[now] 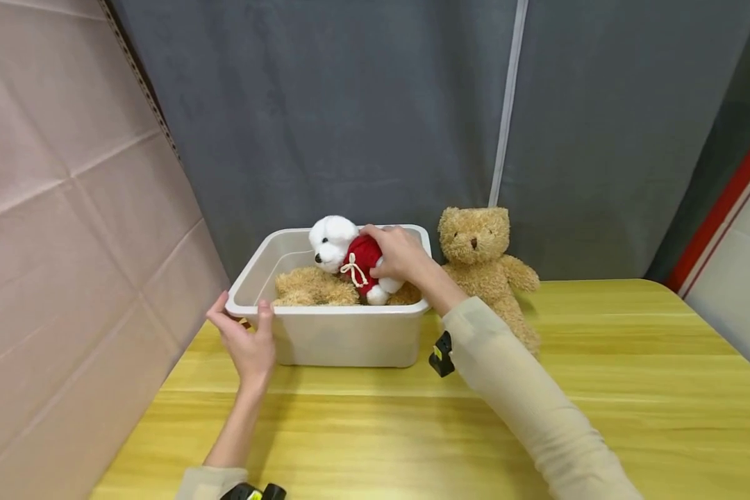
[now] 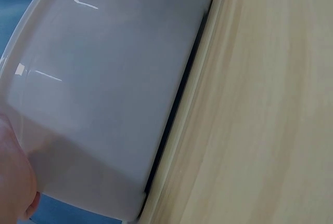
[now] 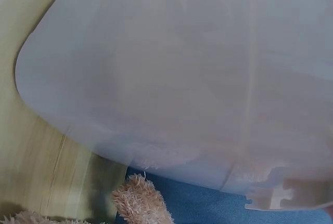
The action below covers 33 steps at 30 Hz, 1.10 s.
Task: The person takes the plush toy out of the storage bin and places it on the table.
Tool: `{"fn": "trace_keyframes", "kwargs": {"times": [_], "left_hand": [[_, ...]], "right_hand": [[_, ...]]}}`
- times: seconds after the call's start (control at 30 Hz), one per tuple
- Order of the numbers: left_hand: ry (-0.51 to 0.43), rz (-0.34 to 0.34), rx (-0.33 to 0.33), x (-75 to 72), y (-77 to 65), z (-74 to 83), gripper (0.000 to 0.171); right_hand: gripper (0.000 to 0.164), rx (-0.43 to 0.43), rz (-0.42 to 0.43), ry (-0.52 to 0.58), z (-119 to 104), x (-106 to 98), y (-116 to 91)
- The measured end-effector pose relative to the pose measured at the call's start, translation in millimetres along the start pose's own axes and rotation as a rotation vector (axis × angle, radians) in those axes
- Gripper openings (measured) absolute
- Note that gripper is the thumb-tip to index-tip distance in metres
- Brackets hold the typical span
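Observation:
A white plush dog [image 1: 332,239] in a red top with a cream bow lies on its side in a white plastic bin [image 1: 350,333]. My right hand [image 1: 400,255] grips it round the body from above. Beneath the dog, tan curly plush [image 1: 315,286] fills part of the bin, mostly covered. At the front left corner my left hand [image 1: 246,340] holds the bin, thumb against the front and fingers at the left side. The left wrist view shows that hand [image 2: 15,177] beside the bin wall [image 2: 114,78]. In the right wrist view the bin wall [image 3: 171,78] hides the right hand's grip.
A tan teddy bear [image 1: 475,239] sits upright just right of the bin, partly behind my right forearm. The wooden table [image 1: 362,430] runs to a grey curtain [image 1: 350,104] at the back. A pale panelled wall [image 1: 87,243] borders the left side.

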State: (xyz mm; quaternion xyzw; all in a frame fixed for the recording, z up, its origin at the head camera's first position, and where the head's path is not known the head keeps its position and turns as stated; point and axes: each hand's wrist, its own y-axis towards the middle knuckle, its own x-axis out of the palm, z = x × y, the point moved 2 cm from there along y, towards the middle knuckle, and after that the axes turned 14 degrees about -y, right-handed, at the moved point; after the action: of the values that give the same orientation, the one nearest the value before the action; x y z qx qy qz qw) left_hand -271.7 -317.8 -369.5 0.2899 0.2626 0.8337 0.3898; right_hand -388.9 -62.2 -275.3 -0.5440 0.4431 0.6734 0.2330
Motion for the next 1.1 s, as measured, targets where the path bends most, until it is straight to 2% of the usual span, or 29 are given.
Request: {"fn": "trace_keyframes", "kwargs": {"times": [0.1,0.2,0.43,0.63,0.8,1.0,1.1], "left_hand": [[0.001,-0.002,-0.006,2.4,0.0,6.7,0.064],[0.007,0.006,-0.006,3.0,-0.3,7.0,0.064],[0.003,0.0,-0.024,-0.4,-2.3,-6.0,0.066],[-0.004,-0.001,-0.005,-0.3,-2.8,-7.7,0.066],[-0.015,-0.001,0.003,-1.9,-0.9,-9.0,0.068],[-0.002,0.001,-0.006,-2.3,0.3,-10.4,0.067],[-0.001,0.005,-0.003,0.5,-0.4,-4.0,0.066]], "right_hand": [[0.07,-0.007,0.033,0.011,-1,-2,-2],[0.068,-0.008,0.089,0.057,0,-3,-5],[0.065,0.014,0.269,0.261,6,-7,-13],[0.065,0.048,0.415,0.387,14,-21,-21],[0.063,0.037,0.524,0.469,21,-35,-27],[0.061,0.038,0.643,0.516,33,-51,-37],[0.061,0.061,0.675,0.514,41,-57,-42]]}}
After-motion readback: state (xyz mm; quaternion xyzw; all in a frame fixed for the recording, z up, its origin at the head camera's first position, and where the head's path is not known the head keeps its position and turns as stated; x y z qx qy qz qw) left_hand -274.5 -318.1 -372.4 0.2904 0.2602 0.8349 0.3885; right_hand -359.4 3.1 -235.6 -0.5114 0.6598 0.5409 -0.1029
